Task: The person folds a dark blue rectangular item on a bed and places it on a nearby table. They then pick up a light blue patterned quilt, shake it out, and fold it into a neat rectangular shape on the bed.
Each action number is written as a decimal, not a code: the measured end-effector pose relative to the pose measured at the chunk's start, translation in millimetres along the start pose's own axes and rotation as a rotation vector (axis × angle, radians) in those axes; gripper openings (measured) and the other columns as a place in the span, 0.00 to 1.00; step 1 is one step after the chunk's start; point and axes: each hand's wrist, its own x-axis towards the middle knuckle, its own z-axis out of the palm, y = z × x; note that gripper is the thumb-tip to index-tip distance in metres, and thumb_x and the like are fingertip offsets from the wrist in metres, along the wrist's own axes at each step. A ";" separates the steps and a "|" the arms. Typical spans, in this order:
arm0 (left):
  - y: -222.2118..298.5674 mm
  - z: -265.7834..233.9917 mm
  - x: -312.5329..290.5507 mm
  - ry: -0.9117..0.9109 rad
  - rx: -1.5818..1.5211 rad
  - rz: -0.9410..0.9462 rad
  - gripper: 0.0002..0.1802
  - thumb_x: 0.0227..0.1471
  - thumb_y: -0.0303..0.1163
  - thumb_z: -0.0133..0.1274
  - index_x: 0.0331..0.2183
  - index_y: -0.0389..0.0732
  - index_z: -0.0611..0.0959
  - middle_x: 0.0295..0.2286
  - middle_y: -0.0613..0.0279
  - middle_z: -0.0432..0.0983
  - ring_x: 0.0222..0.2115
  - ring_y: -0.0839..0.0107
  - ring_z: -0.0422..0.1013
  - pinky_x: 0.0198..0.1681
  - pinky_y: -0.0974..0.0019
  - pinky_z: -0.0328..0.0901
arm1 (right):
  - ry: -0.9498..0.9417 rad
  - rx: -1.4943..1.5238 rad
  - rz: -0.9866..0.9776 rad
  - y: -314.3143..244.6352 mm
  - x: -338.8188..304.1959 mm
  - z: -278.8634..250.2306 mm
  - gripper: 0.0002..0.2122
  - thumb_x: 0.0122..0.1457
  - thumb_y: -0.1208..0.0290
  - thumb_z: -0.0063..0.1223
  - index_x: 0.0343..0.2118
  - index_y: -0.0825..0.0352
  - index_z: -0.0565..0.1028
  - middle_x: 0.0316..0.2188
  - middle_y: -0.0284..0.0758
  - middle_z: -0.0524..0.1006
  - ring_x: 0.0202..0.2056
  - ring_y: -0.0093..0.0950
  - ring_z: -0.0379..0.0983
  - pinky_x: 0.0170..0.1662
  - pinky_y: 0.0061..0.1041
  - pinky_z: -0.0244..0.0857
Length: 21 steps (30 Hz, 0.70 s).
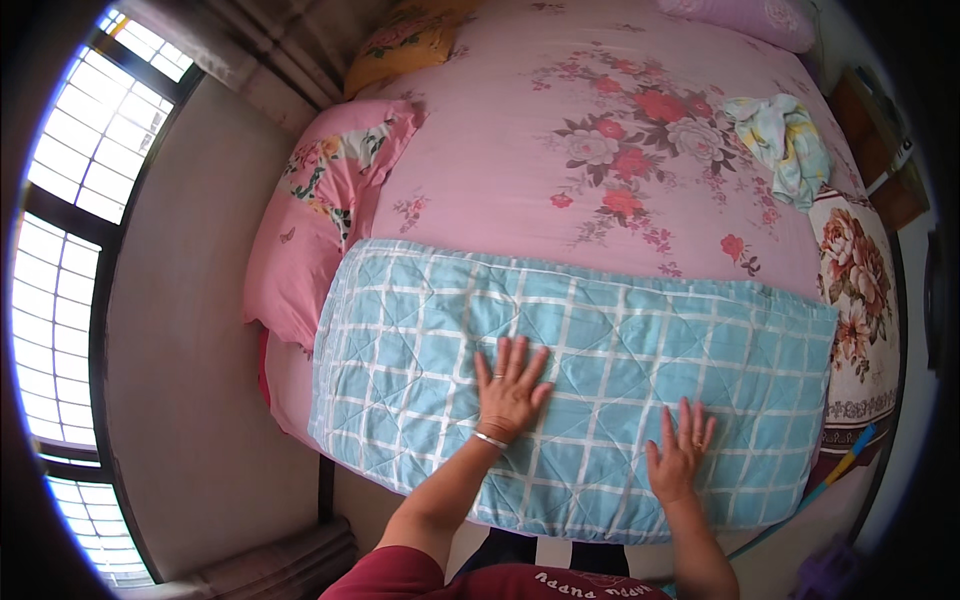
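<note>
A light blue quilt [600, 330] with white grid lines lies folded into a long rectangle along the near side of the bed. My left hand [510, 392] rests palm down near its middle, fingers spread, with a ring and a bracelet on that arm. Further right, my right hand [680, 455] also lies flat on the quilt, fingers stretched out and a ring on one of them. Neither hand grips anything. Light wrinkles and stitched lines show across the quilt's top.
A pink floral bedsheet [470, 170] spreads beyond the quilt. Left lie a pink pillow [310, 240] and an orange pillow [410, 50]; a purple pillow [750, 20] is at the far right. A crumpled pale cloth [785, 145] sits above a brown-flowered folded textile [855, 290]. Barred windows [60, 300] line the left.
</note>
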 end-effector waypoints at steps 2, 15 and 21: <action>-59.9 -6.9 -9.5 0.010 0.114 -0.103 0.33 0.56 0.55 0.41 0.61 0.56 0.63 0.63 0.59 0.51 0.65 0.56 0.43 0.63 0.36 0.31 | -0.048 0.076 -0.054 -37.8 35.3 20.6 0.27 0.52 0.61 0.56 0.57 0.57 0.67 0.62 0.41 0.58 0.64 0.45 0.48 0.65 0.52 0.36; -98.0 -26.1 -19.4 0.293 -0.497 -0.484 0.17 0.56 0.31 0.50 0.48 0.39 0.77 0.47 0.51 0.71 0.50 0.56 0.65 0.55 0.58 0.57 | 0.025 -0.071 -0.032 -51.0 44.6 86.4 0.26 0.52 0.59 0.52 0.55 0.57 0.69 0.59 0.37 0.62 0.61 0.42 0.54 0.63 0.51 0.41; 51.7 -223.0 -40.3 0.681 -1.815 0.840 0.23 0.57 0.43 0.50 0.53 0.49 0.68 0.24 0.63 0.71 0.17 0.71 0.66 0.20 0.64 0.70 | 0.023 0.061 -0.016 -52.1 56.9 81.7 0.24 0.52 0.60 0.51 0.54 0.55 0.69 0.58 0.36 0.63 0.60 0.41 0.55 0.62 0.51 0.45</action>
